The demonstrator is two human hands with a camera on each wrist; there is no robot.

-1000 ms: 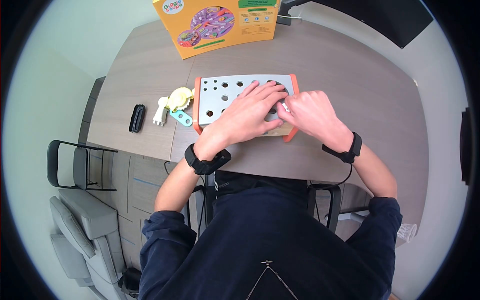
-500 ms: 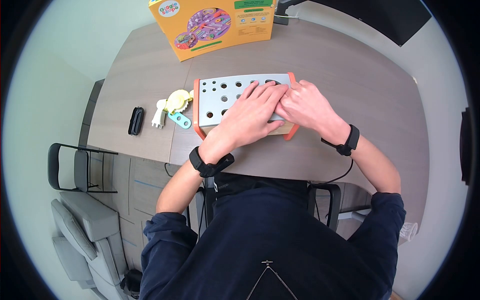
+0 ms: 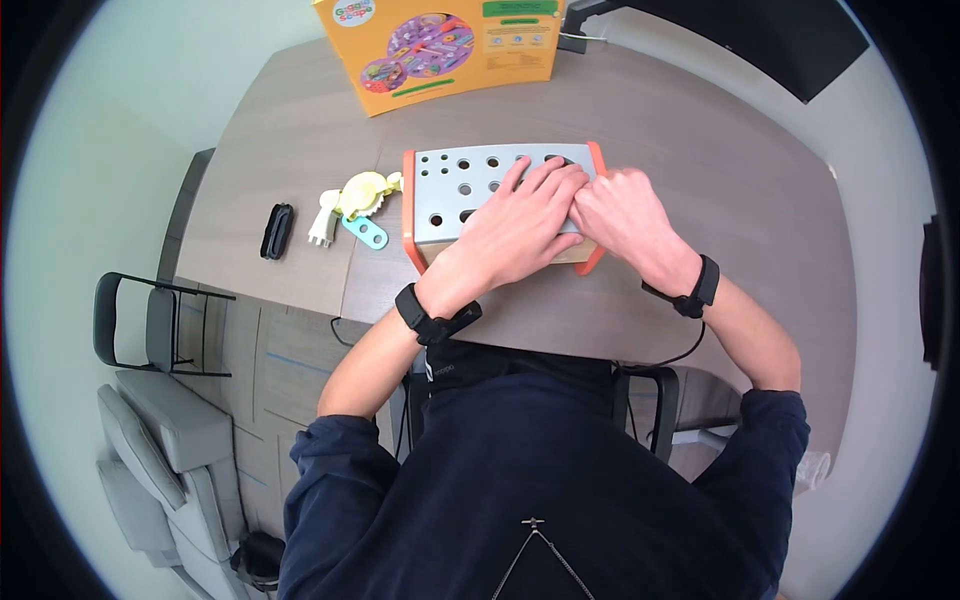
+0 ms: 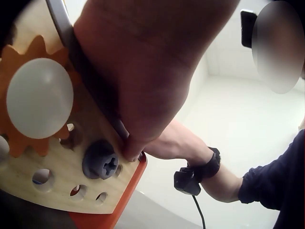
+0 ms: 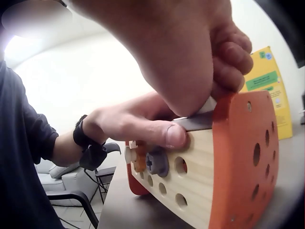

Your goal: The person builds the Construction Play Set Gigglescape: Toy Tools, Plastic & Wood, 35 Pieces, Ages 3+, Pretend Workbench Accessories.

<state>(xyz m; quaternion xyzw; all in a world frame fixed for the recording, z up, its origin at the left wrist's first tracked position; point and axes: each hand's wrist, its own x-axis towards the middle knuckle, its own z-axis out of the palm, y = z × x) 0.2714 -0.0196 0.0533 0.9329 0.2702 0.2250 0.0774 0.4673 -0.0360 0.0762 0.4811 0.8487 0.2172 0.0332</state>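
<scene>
A toy workbench (image 3: 448,178) with a grey holed top, orange end panels and a pale wooden front stands on the table. My left hand (image 3: 525,215) lies over the right part of its top, fingers extended, thumb over the front edge. At the top's right end my right hand (image 3: 628,215) has its fingers curled, right beside the left fingers. In the right wrist view a bit of a small white piece (image 5: 209,104) shows under the right hand; the rest is hidden. On the front are a grey cross-slot screw (image 4: 101,161) and an orange gear (image 4: 40,47) with a white centre.
Left of the workbench lie yellow toy parts (image 3: 363,195), a cream pronged piece (image 3: 323,220) and a turquoise holed strip (image 3: 366,233). Farther left is a black case (image 3: 277,232). A yellow carton (image 3: 450,50) stands behind, with a dark monitor (image 3: 740,40) at back right.
My right hand has rolled over slightly at the workbench's right end, and the white piece seen in it a second ago is hidden in the head view. My left hand stays on the top.
</scene>
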